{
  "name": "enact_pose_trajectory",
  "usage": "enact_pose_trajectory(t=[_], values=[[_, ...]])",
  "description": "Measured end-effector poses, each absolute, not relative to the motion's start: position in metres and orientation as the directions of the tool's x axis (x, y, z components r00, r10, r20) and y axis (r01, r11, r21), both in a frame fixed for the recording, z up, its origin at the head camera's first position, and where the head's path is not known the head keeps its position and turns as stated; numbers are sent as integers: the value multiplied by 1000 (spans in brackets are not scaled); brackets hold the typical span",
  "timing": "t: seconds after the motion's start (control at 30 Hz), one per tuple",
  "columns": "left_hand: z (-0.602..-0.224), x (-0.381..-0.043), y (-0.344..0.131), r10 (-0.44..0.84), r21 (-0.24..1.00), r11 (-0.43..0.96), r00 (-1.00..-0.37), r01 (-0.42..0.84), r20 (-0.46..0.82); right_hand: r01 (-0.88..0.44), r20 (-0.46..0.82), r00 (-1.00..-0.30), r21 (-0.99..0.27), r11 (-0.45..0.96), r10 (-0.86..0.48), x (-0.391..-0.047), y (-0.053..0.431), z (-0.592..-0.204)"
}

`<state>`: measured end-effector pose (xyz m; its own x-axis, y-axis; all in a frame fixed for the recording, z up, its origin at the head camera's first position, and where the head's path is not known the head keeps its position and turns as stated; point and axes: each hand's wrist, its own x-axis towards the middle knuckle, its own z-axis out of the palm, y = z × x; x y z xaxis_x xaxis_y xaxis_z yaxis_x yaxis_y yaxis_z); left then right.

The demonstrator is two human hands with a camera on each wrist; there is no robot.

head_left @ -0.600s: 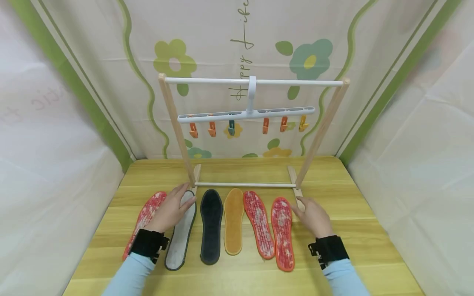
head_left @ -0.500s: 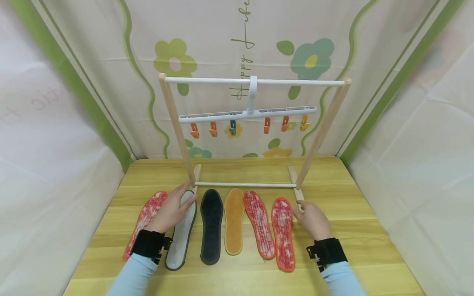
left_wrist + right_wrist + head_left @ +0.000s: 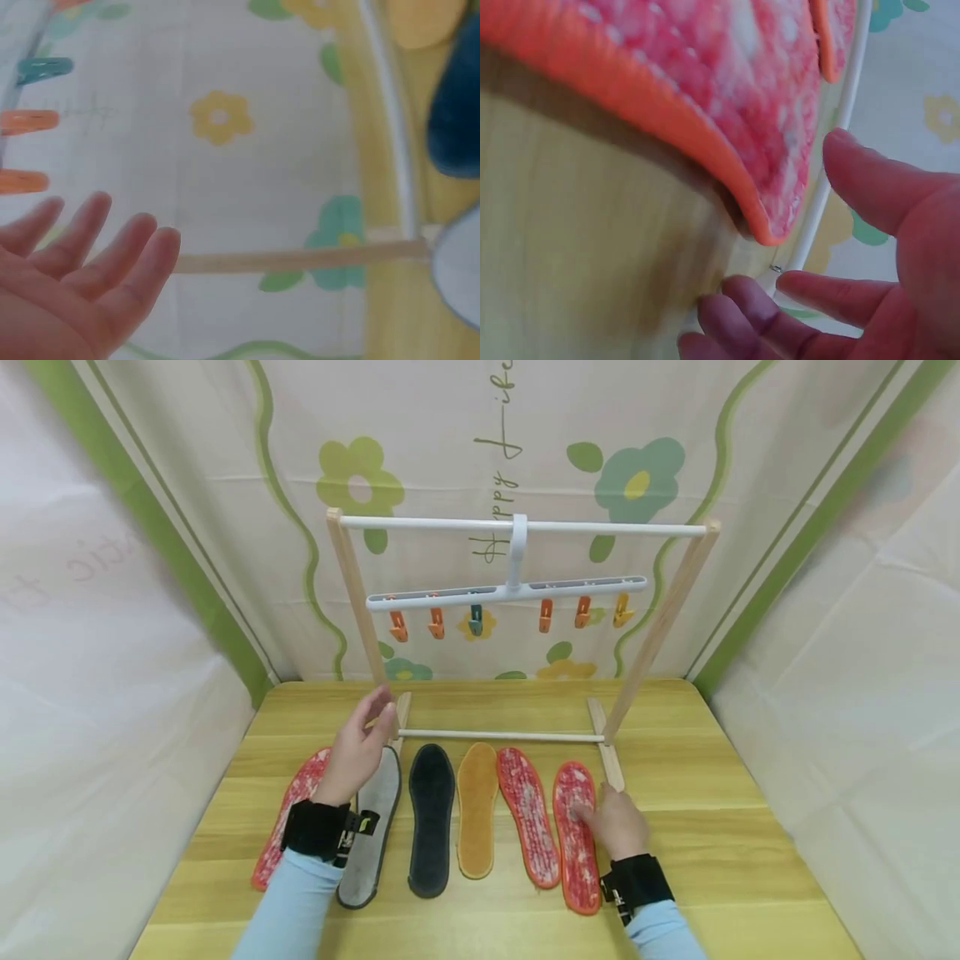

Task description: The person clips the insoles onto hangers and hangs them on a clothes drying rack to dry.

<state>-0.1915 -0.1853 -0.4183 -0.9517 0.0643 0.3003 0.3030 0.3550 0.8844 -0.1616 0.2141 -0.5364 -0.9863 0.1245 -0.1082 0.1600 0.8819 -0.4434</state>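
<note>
Head view: we see a yellow tabletop (image 3: 735, 868), a wooden rack (image 3: 671, 613) standing on it, and six insoles (image 3: 477, 814) in a row. The red insole (image 3: 578, 872) at the far right lies near the rack's right foot (image 3: 612, 768). We judge it light, soft and bendable, not slippery or fragile; a pinch over the orange edge (image 3: 697, 146) near its top end should hold.

Since the earlier frame, the left hand (image 3: 356, 756) has risen toward the rack, fingers loose and empty. The right hand (image 3: 621, 827) has shifted over that insole, thumb and fingers apart around its tip; we cannot tell whether they touch.
</note>
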Motion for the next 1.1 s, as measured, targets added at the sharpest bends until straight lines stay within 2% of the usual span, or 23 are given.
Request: enact_pose_trajectory(t=[0.23,0.4,0.6,0.83,0.97,1.1], values=[[-393,-217,-182,-21,895,261,-924,363,381,204,-105,-979,-427,881,176,-161,209,-541],[-368,-228,-178,-37,903,239,-926,357,376,212,-98,-977,-414,885,189,-162,207,-542],[-334,-225,-169,-23,913,227,-936,338,352,203,-114,-979,-463,863,169,-165,201,-540],[-338,-244,-175,-42,934,159,-943,320,330,220,-176,-973,-493,842,151,-169,200,-540],[-342,-255,-179,-54,935,168,-944,313,326,225,-202,-971,-568,792,131,-169,203,-540],[-338,-257,-179,-49,936,165,-945,310,322,246,-230,-967,-700,671,114,-168,208,-539]])
